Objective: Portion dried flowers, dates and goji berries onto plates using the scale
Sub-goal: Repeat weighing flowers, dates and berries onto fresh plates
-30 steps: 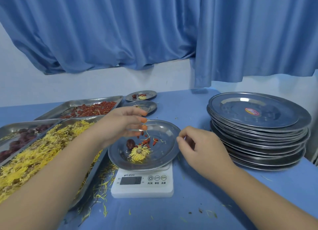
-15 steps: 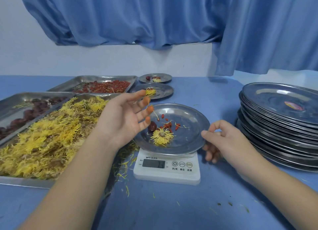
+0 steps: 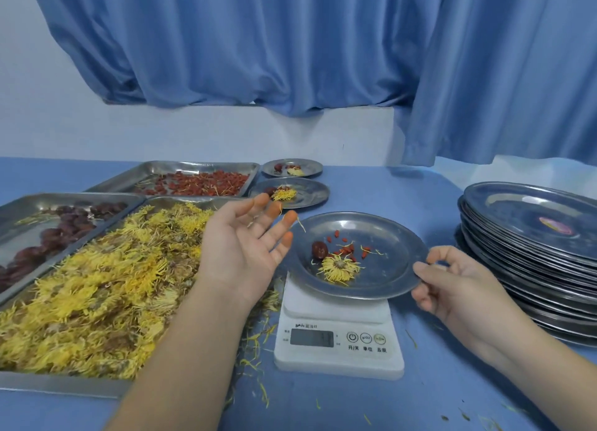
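From the head camera, the scale [image 3: 339,340] stands mid-tabletop, toward the front edge. On it sits a steel plate [image 3: 397,253] holding one dried flower [image 3: 339,267], one date [image 3: 319,249] and a scatter of goji berries [image 3: 350,251]. The display is too dim to read.

The right hand [image 3: 452,285] pinches the plate's right rim, thumb on top and fingers curled beneath. The left hand [image 3: 245,249] hovers just left of the plate, palm up, fingers spread and holding nothing, with orange-stained tips.

Trays of flowers [image 3: 64,384], dates [image 3: 19,204] and goji [image 3: 200,166] line the left edge. Two filled plates [image 3: 310,191] lie toward the far edge, and a stack [image 3: 529,237] of bare plates stands at the right edge.

The portion looks complete, so lifting the plate off is probably next. The plate is thin, stiff and slick, and its load is very light and loose, so berries and petals would likely slide if it tips. The rim is the natural hold, and keeping it level matters; a second hand on the left rim would steady it.
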### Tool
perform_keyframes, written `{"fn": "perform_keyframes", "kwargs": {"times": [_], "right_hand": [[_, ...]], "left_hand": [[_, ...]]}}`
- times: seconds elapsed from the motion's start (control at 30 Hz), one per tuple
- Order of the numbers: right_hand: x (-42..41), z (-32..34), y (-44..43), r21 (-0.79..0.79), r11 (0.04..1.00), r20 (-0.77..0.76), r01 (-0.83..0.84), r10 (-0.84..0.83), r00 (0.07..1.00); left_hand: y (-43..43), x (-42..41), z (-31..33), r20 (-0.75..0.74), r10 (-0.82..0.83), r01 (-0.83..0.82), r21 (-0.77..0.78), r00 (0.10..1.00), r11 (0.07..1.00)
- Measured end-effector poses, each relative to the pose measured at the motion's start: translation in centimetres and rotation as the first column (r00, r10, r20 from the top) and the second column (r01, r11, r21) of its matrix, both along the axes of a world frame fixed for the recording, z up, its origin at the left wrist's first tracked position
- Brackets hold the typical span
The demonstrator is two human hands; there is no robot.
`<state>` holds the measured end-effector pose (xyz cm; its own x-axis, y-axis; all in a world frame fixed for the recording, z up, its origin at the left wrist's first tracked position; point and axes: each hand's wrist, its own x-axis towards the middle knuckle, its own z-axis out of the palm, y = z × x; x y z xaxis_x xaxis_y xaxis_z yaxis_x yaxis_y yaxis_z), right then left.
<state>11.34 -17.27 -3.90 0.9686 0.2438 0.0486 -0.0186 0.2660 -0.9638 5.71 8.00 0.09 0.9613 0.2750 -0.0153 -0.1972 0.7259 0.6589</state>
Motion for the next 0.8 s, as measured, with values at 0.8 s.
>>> {"fn": "perform_keyframes", "kwargs": {"times": [0.8], "right_hand": [[17.8, 0.9, 7.4, -0.009, 0.86, -0.215, 0.511, -0.5, 0.839]], "left_hand": [[-3.4, 0.5, -1.1, 0.012, -0.094, 0.093, -0.339, 0.995, 0.936]]}}
